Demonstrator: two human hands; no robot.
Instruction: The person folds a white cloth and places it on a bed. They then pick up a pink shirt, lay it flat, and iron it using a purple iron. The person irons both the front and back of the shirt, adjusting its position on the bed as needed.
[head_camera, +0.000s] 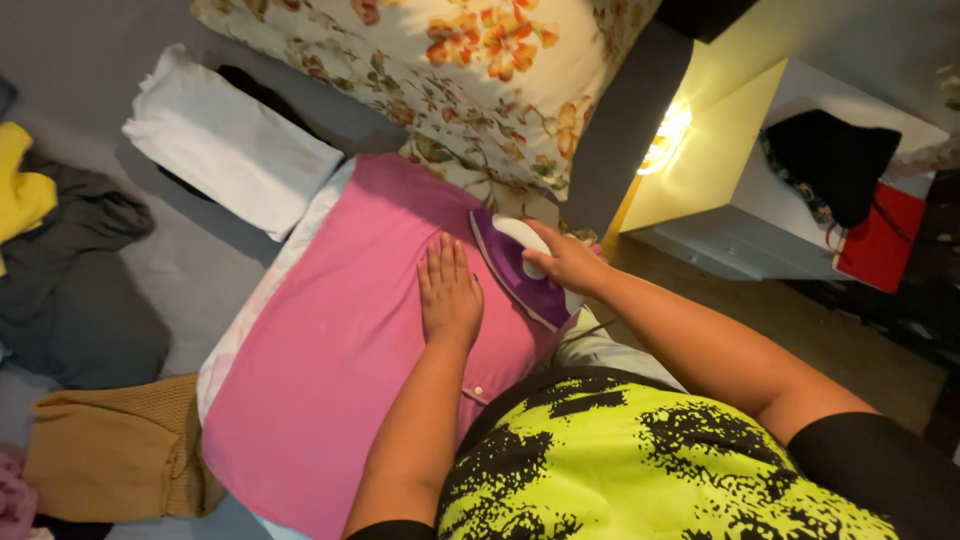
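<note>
A pink garment (330, 370) lies spread flat on a padded surface on the bed. My left hand (449, 290) rests flat on it, fingers together, palm down. Just to its right, my right hand (566, 262) grips the white handle of a purple and white iron (512, 262), which sits on the pink garment near its upper right edge. Small buttons show on the pink cloth near my body.
A floral pillow (470, 70) lies beyond the garment. A folded white cloth (225, 145), yellow (20, 190) and grey clothes (75, 290) and a mustard knit (115, 450) lie left. A white bedside cabinet (750, 190) with a lit lamp (668, 135) and a red bag (880, 240) stands right.
</note>
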